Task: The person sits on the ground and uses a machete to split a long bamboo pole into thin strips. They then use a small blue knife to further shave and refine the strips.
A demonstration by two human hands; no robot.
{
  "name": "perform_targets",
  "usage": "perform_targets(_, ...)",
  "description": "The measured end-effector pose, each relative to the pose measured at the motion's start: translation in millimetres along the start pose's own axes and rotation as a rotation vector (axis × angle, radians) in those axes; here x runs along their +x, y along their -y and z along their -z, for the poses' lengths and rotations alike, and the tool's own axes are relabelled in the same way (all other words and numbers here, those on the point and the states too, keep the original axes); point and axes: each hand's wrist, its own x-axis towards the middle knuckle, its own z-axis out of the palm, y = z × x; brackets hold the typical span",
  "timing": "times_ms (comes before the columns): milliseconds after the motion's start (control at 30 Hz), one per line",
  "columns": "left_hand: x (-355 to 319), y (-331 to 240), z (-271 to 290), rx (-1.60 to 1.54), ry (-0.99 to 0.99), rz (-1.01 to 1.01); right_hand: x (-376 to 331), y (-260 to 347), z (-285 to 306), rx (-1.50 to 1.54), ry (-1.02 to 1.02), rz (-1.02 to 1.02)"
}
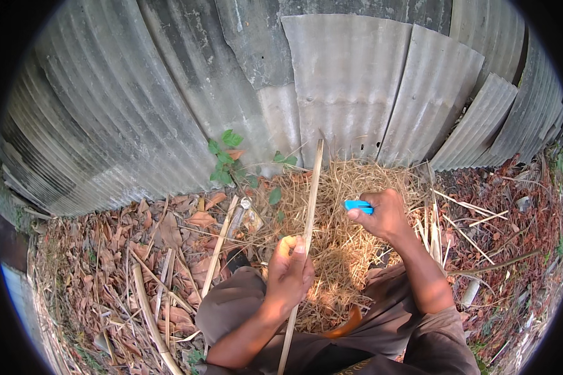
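Note:
My left hand (289,272) is closed around a long pale bamboo strip (313,194), pinching it between thumb and fingers. The strip stands nearly upright in view, its far tip close to the metal wall and its near end passing down over my lap. To the right, apart from the strip, my right hand (383,215) grips a small bright blue tool (358,207). It looks like a utility knife handle; no blade can be made out. Beneath both hands lies a heap of dry straw-like shavings (338,262).
A wall of grey corrugated sheets (350,75) curves across the far side. Cut bamboo pieces (151,319) lie on dry brown leaves (169,231) at left. More thin strips (469,234) rest at right. A green plant (226,159) grows by the wall.

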Motion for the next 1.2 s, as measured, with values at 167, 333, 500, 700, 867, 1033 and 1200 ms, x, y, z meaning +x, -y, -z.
perform_targets(167, 0.7, -0.3, -1.7, -0.083, 0.018, 0.011, -8.9, 33.1, -14.4, 0.04, 0.081, 0.265)
perform_targets(333, 0.0, 1.5, -2.9, 0.029, -0.023, 0.031, -8.0, 28.2, -24.7, 0.053, 0.05, 0.262)
perform_targets(500, 0.2, 16.3, -0.6, 0.097, -0.031, -0.066, -3.5, 18.4, -31.5, -0.093, -0.026, 0.356)
perform_targets(700, -0.1, 11.4, -0.5, 0.089, -0.002, -0.018, 14.3, 12.3, -35.3, -0.109, -0.113, 0.244)
perform_targets(867, -29.0, 25.7, -29.4, 0.071, 0.213, -0.048, 63.6, -81.8, 1.9, -0.176, -0.262, -0.51)
perform_targets(1033, -9.8, 8.2, 1.0, 0.101, 0.038, -0.019, 52.1, -61.8, 9.2, 0.033, -0.158, -0.526)
perform_targets(1200, 3.6, -4.3, 10.2, -0.021, -0.044, -0.004, 10.4, 0.7, -21.2, 0.029, 0.008, 0.066)
